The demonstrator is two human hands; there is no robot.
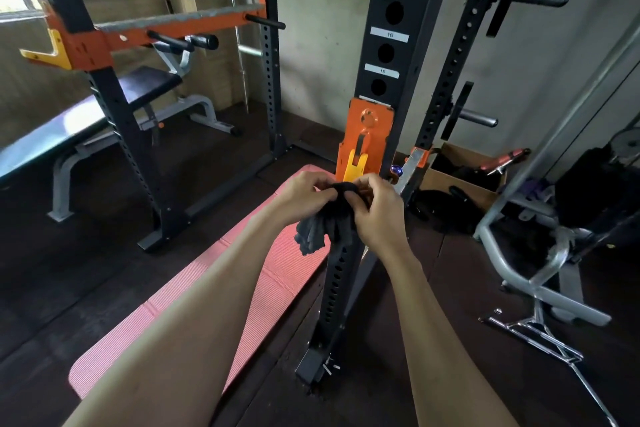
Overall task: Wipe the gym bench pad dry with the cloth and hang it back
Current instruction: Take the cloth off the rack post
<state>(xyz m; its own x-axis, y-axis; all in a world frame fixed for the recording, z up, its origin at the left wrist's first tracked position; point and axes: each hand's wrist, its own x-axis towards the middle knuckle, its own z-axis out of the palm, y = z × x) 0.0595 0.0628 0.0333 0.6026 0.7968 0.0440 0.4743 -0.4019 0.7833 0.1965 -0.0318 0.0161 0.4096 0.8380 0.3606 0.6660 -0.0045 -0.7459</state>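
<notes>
Dark cloth (332, 218) bunched between both hands' grip — dangling below

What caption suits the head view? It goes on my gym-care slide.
Both hands, left and right, hold a dark cloth at the rack's orange hook; bench behind.

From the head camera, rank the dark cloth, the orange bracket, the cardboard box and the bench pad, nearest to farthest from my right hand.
1. Dark cloth: held in the right hand.
2. Orange bracket: just above, on the upright.
3. Cardboard box: on the floor, to the right.
4. Bench pad: far left, behind the rack.
</notes>
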